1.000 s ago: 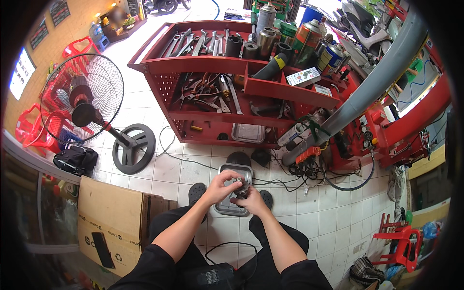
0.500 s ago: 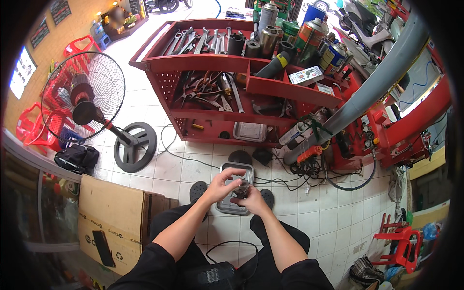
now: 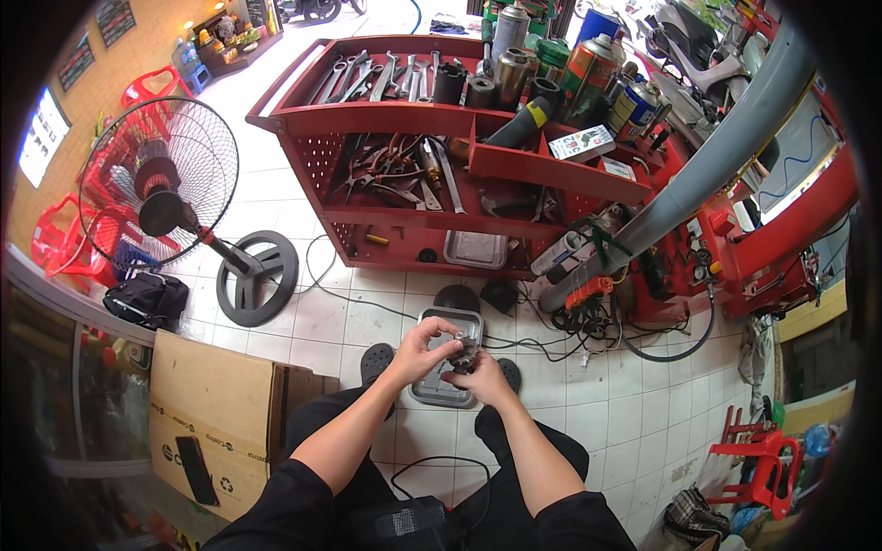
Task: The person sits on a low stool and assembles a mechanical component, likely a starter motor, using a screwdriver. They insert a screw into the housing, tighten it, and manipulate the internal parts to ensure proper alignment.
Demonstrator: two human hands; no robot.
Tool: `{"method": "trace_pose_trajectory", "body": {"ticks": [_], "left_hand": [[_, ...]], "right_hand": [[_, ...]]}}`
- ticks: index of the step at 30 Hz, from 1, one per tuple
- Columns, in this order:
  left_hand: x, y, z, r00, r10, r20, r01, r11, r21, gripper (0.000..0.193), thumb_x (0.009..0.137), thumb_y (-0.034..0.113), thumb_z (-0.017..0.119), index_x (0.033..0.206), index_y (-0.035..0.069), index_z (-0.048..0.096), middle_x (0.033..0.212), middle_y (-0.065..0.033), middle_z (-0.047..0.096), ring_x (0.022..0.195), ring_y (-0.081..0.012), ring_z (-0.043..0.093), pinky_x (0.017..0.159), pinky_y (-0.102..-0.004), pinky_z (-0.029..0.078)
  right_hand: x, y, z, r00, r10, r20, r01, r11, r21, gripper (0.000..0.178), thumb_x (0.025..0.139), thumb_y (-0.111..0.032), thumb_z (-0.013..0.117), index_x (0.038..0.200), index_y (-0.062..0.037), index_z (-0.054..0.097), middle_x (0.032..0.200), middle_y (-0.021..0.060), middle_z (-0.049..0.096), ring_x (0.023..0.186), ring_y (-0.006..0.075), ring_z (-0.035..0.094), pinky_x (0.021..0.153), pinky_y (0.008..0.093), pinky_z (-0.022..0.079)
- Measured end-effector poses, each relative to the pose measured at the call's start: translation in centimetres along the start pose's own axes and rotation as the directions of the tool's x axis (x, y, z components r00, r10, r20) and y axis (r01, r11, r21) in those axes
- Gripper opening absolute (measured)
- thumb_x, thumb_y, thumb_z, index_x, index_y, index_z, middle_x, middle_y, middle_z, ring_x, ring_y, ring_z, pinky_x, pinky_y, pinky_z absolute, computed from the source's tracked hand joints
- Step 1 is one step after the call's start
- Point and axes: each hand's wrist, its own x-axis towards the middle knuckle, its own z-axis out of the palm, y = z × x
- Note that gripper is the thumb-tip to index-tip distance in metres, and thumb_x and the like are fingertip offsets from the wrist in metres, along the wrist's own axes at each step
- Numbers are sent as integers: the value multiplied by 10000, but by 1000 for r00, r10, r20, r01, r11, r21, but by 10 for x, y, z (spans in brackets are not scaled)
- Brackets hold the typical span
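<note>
A small dark metal part [image 3: 465,356] with a greyish upper end is held up between my two hands. My right hand [image 3: 487,381] is closed round its lower side, with thumb and fingers gripping it. My left hand [image 3: 424,353] has its thumb and bent fingers at the upper end, closed on it from the left. The fingers hide much of the part, so its exact kind does not show. Beneath the hands, a shallow grey metal tray [image 3: 427,392] lies on the floor between my feet.
A red tool trolley [image 3: 386,119] with wrenches, pliers and spray cans stands ahead. At left are a floor fan [image 3: 161,197] and a cardboard box [image 3: 216,386] with a phone [image 3: 196,470] on it. Black cables [image 3: 524,345] cross the tiles; a red plastic stool [image 3: 763,468] is at right.
My left thumb and fingers have come closer in on the part's upper end. The part has shifted slightly, showing more of its greyish top. My right hand keeps its grip.
</note>
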Motion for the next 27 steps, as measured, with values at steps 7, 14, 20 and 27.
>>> {"method": "trace_pose_trajectory", "body": {"ticks": [7, 14, 20, 27], "left_hand": [[2, 10, 5, 1000, -4, 16, 5, 999, -40, 328, 828, 128, 665, 1133, 23, 606, 1014, -57, 617, 947, -152, 553, 875, -303, 425], [3, 12, 5, 1000, 7, -14, -9, 993, -120, 347, 828, 130, 661, 1150, 22, 597, 1009, -67, 616, 954, -163, 559, 885, -308, 423], [0, -1, -1, 998, -60, -2, 60, 998, -31, 372, 800, 205, 706, 1140, 85, 613, 1016, -71, 633, 995, -178, 565, 919, -320, 382], [1, 3, -1, 1000, -15, 14, 15, 1000, 26, 374, 792, 211, 714, 1135, 91, 623, 1024, -65, 635, 996, -181, 567, 907, -309, 390]], "right_hand": [[-1, 1, -2, 1000, 24, -1, -24, 1000, -13, 643, 682, -168, 822, 1222, -24, 503, 1060, 58, 636, 964, 132, 596, 862, 280, 462], [-5, -8, -1, 1000, 15, -11, -15, 999, -51, 636, 680, -175, 823, 1213, -24, 512, 1061, 60, 635, 964, 131, 598, 859, 282, 464], [-3, -11, 1, 997, 81, 4, -80, 995, -62, 639, 667, -186, 832, 1204, -26, 523, 1070, 62, 638, 970, 136, 601, 855, 285, 469], [-1, -6, 0, 999, 47, -23, -49, 996, -73, 627, 667, -199, 832, 1195, -35, 534, 1063, 65, 641, 961, 142, 607, 849, 287, 472]]}}
